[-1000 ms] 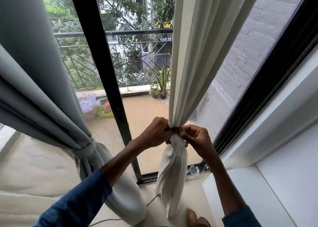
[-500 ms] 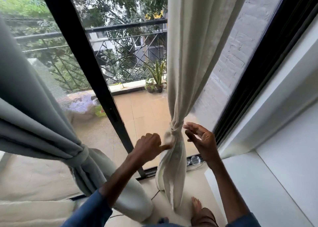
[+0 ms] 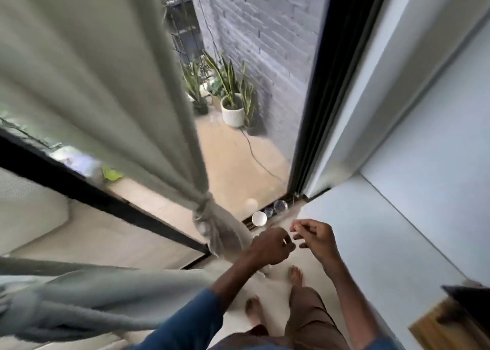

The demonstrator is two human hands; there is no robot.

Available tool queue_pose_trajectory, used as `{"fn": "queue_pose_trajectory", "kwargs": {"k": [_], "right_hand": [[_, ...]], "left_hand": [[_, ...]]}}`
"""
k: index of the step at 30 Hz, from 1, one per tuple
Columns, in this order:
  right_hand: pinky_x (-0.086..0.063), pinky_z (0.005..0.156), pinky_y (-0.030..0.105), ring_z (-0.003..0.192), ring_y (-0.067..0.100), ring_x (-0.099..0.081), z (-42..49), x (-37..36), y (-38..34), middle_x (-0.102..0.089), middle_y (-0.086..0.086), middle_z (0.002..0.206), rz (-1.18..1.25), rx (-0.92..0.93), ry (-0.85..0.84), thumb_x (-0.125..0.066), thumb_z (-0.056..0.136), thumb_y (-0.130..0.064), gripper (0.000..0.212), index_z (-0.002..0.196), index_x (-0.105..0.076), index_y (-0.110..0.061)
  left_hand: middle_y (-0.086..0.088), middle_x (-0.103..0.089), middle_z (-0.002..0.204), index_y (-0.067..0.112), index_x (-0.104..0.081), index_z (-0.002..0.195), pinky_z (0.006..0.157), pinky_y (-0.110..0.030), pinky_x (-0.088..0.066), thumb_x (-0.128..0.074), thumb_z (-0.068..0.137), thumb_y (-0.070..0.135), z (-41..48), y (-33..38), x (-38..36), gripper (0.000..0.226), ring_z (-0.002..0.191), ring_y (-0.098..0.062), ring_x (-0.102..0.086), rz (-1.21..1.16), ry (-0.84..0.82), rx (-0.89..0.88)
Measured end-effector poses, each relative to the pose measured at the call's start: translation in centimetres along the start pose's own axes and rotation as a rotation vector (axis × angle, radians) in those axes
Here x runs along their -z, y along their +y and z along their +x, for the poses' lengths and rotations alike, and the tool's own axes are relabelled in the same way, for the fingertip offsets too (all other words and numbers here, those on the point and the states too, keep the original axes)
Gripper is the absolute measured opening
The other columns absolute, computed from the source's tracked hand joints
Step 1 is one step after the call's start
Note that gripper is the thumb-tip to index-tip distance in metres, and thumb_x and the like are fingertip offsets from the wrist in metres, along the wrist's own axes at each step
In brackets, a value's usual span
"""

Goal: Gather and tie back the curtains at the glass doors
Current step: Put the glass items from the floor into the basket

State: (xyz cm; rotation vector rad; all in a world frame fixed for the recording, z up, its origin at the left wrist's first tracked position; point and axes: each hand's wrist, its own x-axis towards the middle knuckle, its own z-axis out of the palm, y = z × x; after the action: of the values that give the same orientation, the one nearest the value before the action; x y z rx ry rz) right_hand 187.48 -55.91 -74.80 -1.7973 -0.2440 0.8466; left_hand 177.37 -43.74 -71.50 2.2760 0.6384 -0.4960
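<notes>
Your left hand [image 3: 270, 247] is loosely curled and your right hand [image 3: 315, 239] half open, fingers bent; both hold nothing, close together just right of the curtain [image 3: 111, 89]. It slants down to a knot [image 3: 205, 206] by the door frame [image 3: 326, 84], its tail hanging floorward.

Daylight through glass doors, black frame [image 3: 320, 105]. Outside: grey brick wall [image 3: 267, 31], tan tiled balcony floor [image 3: 233, 164], potted plants [image 3: 230, 103] in the corner, cable trailing from them. Inside, right of me: white wall [image 3: 424, 164], pale floor [image 3: 275, 291], wooden furniture corner [image 3: 450, 325].
</notes>
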Motion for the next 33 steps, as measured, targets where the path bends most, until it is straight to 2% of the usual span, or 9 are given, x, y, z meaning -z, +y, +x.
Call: {"fn": "queue_pose_trajectory", "kwargs": {"k": [4,8,11,14,17,20,26,30,33], "right_hand": [[-0.054,0.059,0.029,0.068,0.014,-0.073,2.4,1.8,3.5,-0.079,0.003,0.084,0.022,-0.187,0.014,-0.065,0.096,-0.013,0.012,0.092,-0.077,-0.011],[-0.052,0.057,0.025,0.059,0.012,-0.069,6.5,2.5,6.2,-0.079,0.012,0.086,0.017,-0.288,-0.025,-0.066,0.097,-0.009,0.013,0.089,-0.076,-0.006],[-0.054,0.063,0.034,0.061,0.015,-0.07,10.0,2.7,7.7,-0.079,0.009,0.083,-0.006,-0.317,-0.048,-0.066,0.097,-0.009,0.014,0.089,-0.076,-0.004],[-0.053,0.061,0.035,0.065,0.017,-0.07,13.4,2.6,8.8,-0.079,0.007,0.083,-0.029,-0.34,-0.069,-0.065,0.097,-0.012,0.016,0.088,-0.075,-0.004],[-0.049,0.052,0.026,0.064,0.015,-0.068,17.1,2.1,10.5,-0.078,0.008,0.085,-0.06,-0.373,-0.085,-0.063,0.097,-0.009,0.015,0.089,-0.075,-0.005],[-0.051,0.049,0.024,0.064,0.014,-0.069,20.7,1.6,13.4,-0.079,0.007,0.084,-0.086,-0.413,-0.082,-0.062,0.096,-0.01,0.014,0.089,-0.075,-0.009],[-0.051,0.049,0.024,0.063,0.015,-0.071,26.5,-0.8,21.0,-0.078,0.001,0.074,-0.073,-0.527,-0.065,-0.062,0.092,-0.014,0.012,0.09,-0.074,-0.012],[-0.053,0.047,0.023,0.06,0.014,-0.069,31.1,-3.3,27.9,-0.078,0.003,0.078,-0.063,-0.594,-0.026,-0.062,0.093,-0.016,0.011,0.09,-0.073,-0.014],[-0.061,0.055,0.031,0.07,0.02,-0.074,35.7,-5.4,33.8,-0.078,0.005,0.077,-0.054,-0.624,0.013,-0.061,0.092,-0.014,0.013,0.092,-0.074,-0.013]], "left_hand": [[-0.005,-0.074,0.1,0.026,-0.071,0.095,0.083,-0.041,-0.057,-0.049,0.075,0.051,5.3,-1.2,-3.6,0.039,0.093,-0.027,-0.07,-0.036,-0.064,0.171],[-0.005,-0.073,0.098,0.023,-0.067,0.094,0.081,-0.038,-0.056,-0.047,0.075,0.045,9.6,-2.8,-5.8,0.035,0.094,-0.029,-0.07,-0.061,-0.062,0.311],[-0.002,-0.073,0.088,0.021,-0.066,0.082,0.072,-0.031,-0.054,-0.048,0.076,0.037,12.9,-4.5,-7.1,0.024,0.085,-0.026,-0.07,-0.093,-0.044,0.41],[-0.002,-0.069,0.078,0.025,-0.059,0.064,0.07,-0.038,-0.059,-0.042,0.068,0.039,16.9,-8.2,-9.9,0.022,0.075,-0.024,-0.069,-0.143,-0.01,0.471],[-0.003,-0.07,0.075,0.023,-0.064,0.071,0.067,-0.037,-0.06,-0.043,0.068,0.039,20.0,-11.1,-12.1,0.027,0.071,-0.023,-0.07,-0.162,-0.025,0.523],[-0.008,-0.071,0.077,0.021,-0.068,0.076,0.064,-0.039,-0.062,-0.045,0.066,0.038,23.7,-13.4,-14.1,0.031,0.069,-0.028,-0.072,-0.216,-0.027,0.565],[-0.004,-0.074,0.065,0.006,-0.067,0.066,0.06,-0.045,-0.062,-0.045,0.066,0.023,30.5,-15.3,-17.1,0.029,0.062,-0.028,-0.072,-0.363,-0.045,0.62],[-0.011,-0.075,0.072,0.01,-0.066,0.062,0.064,-0.044,-0.061,-0.051,0.077,0.025,36.3,-17.6,-20.9,0.026,0.054,-0.025,-0.066,-0.536,-0.027,0.674],[-0.015,-0.076,0.088,0.006,-0.068,0.08,0.069,-0.041,-0.059,-0.055,0.087,0.032,41.8,-21.3,-24.8,0.029,0.065,-0.028,-0.067,-0.732,-0.047,0.762]]}}
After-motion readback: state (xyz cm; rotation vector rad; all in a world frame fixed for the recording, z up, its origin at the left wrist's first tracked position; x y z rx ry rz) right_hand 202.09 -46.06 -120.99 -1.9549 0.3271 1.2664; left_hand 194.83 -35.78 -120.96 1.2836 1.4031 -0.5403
